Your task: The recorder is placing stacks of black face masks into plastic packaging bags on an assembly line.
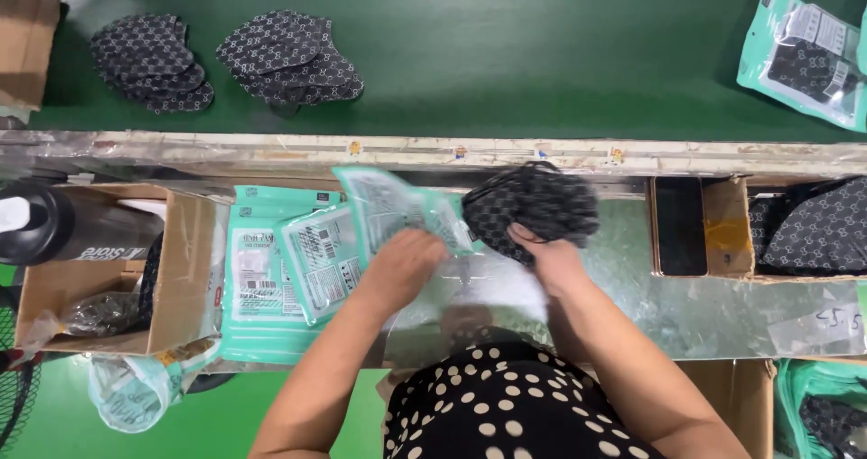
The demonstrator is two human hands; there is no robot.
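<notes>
The bundle of black patterned masks [533, 208] sits in the right hand [553, 262], whose fingers are closed around its lower edge, holding it just above the shiny metal counter [686, 315]. Right beside it, the left hand [404, 262] grips a single teal packaging pouch [397, 208], fingers curled over its lower part, with the pouch's open end tilted toward the masks. The two nearly touch at the pouch's right edge; motion blur hides whether any mask is already inside.

To the left of that pouch lies a loose stack of more teal pouches [271, 278] on the counter; I can make out at least three, overlapping. Further left stands an open cardboard box [172, 278], with a black bottle [54, 229] resting across it.

On the right of the counter sits a second cardboard box [727, 229] holding more patterned masks and a dark phone [680, 226].

Beyond the counter runs a green conveyor belt [506, 62]. Two piles of masks [217, 60] lie on its left part, and one filled teal pouch [802, 57] lies at its far right.

The person wears a black top with white dots [506, 409].
</notes>
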